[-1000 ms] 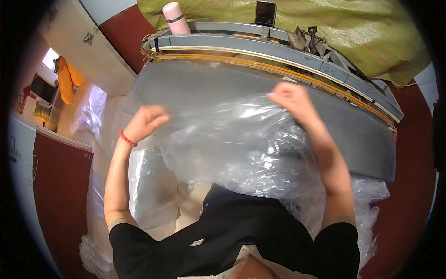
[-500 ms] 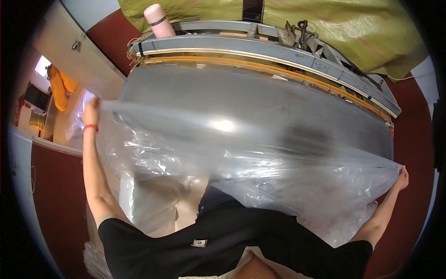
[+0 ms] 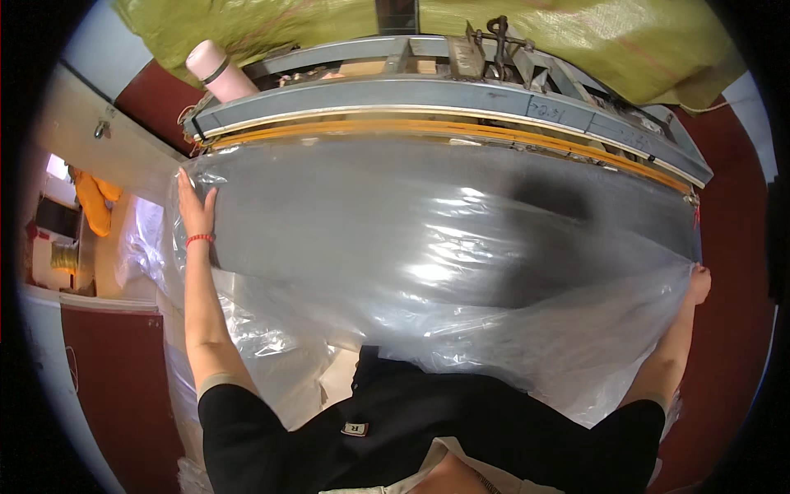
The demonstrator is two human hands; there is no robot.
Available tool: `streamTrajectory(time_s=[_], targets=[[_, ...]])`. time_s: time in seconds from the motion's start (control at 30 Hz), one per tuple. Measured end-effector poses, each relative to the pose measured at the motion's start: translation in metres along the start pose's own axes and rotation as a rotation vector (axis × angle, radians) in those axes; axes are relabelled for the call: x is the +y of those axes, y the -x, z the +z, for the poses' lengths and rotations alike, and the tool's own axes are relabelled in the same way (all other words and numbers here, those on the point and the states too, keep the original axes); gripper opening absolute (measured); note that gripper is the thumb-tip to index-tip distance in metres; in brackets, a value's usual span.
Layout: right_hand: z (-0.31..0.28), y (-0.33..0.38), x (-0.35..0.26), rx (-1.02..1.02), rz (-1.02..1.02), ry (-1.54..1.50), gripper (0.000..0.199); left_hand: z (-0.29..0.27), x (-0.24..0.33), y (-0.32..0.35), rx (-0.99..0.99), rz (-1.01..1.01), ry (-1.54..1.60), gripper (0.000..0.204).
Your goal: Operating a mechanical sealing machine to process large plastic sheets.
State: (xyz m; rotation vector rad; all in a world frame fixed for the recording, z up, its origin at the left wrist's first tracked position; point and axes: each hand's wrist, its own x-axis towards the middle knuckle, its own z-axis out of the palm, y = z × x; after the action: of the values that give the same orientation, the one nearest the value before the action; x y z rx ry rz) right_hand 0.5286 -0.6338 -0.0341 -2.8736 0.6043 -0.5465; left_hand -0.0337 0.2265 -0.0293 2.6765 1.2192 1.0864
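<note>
Clear plastic sheet (image 3: 444, 255) spread across grey machine table (image 3: 576, 185). Left hand (image 3: 196, 210) flat, fingers released, pressing sheet's far-left corner. Right hand (image 3: 699, 284) clenched on sheet's right edge.

A large sheet of clear plastic film (image 3: 461, 272) lies spread wide across the grey desk (image 3: 370, 189), covering nearly all of its top. It is thin, glossy and see-through, with bright glare near its middle and fine wrinkles running sideways. Its far edge reaches close to the orange strip along the desk's back. The near edge hangs crumpled over the front. The left end is pressed flat; the right end is pulled taut and lifted.
</note>
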Motion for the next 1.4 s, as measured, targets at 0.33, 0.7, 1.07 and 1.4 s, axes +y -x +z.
streamTrajectory(time_s=[0.33, 0.7, 1.07, 1.4], targets=[[-0.034, 0.033, -0.055, 0.025, 0.060, 0.158, 0.033, -0.005, 0.000, -0.073, -0.322, -0.105, -0.305, 0.035], [-0.014, 0.014, -0.031, 0.121, 0.074, 0.013, 0.025, -0.060, 0.473, 0.162, -1.477, 0.477, 1.294, 0.076], [-0.014, 0.020, -0.045, 0.041, 0.043, -0.018, 0.030, -0.035, 0.437, 0.173, -1.788, 0.435, 1.269, 0.051], [-0.019, 0.026, -0.036, 0.089, -0.008, 0.037, 0.028, -0.062, 0.371, 0.157, -0.944, -0.773, 2.409, 0.090]])
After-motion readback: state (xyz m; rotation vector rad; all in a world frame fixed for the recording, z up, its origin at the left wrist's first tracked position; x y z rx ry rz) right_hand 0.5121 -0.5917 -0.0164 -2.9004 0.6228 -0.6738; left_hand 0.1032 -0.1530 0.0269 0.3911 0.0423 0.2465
